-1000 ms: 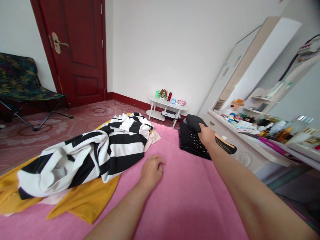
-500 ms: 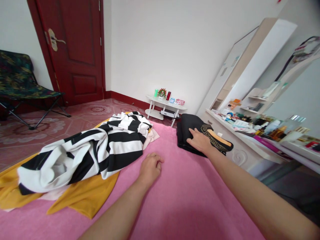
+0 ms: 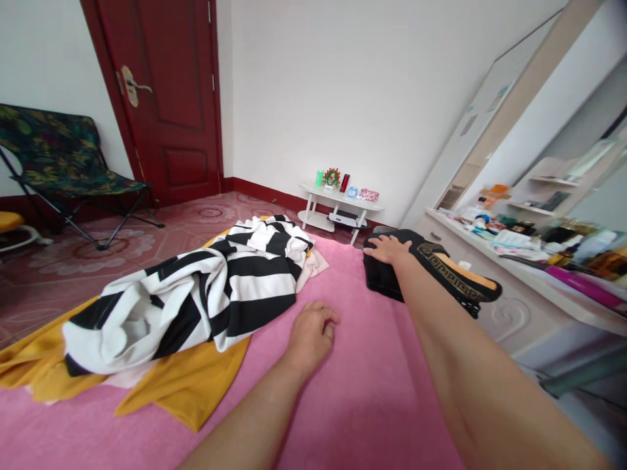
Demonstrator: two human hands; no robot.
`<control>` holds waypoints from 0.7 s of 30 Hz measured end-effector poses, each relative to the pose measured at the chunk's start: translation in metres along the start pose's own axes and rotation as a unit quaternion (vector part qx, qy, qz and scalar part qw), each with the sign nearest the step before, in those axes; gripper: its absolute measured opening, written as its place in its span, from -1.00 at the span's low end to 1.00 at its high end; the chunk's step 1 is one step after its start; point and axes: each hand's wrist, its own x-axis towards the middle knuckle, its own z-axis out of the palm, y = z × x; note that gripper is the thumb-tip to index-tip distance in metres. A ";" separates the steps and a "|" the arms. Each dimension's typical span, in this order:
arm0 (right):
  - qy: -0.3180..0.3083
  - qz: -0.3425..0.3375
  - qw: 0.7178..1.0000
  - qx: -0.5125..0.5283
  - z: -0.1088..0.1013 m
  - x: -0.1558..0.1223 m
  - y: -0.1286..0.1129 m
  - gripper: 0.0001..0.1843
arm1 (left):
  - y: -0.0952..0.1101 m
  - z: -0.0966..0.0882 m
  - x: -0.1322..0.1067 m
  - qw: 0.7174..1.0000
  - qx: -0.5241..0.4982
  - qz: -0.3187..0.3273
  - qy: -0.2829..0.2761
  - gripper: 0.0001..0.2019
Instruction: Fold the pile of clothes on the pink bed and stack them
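My right hand (image 3: pixel 389 249) lies flat, fingers stretched out, on top of a folded black garment (image 3: pixel 431 271) with a gold patterned band at the far right corner of the pink bed cover (image 3: pixel 362 385). My left hand (image 3: pixel 312 333) rests on the pink cover in the middle, fingers loosely curled under, holding nothing. To its left lies a crumpled black-and-white striped garment (image 3: pixel 206 294) on top of a yellow cloth (image 3: pixel 181 385).
A white dresser (image 3: pixel 514 294) with a mirror and several bottles runs along the right of the bed. A low white side table (image 3: pixel 340 205) stands by the far wall. A folding chair (image 3: pixel 63 163) and a red door (image 3: pixel 166 98) are at the left.
My right hand let go of the black garment's raised flap, laid it flat and slid forward to rest on the folded garment's top. The left hand stayed put. The view shifted slightly.
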 end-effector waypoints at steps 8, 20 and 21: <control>0.129 -0.141 0.981 -0.011 -0.016 -0.064 0.017 -0.24 | -0.001 0.002 0.003 1.000 -0.007 -0.016 0.016 -0.74; 0.239 -0.052 0.969 -0.028 0.013 -0.101 0.043 -0.40 | 0.002 0.001 0.004 1.000 0.001 -0.019 0.016 -0.75; 0.244 -0.019 0.969 -0.012 0.015 -0.097 0.037 -0.41 | 0.002 0.002 0.004 1.000 0.001 -0.021 0.016 -0.75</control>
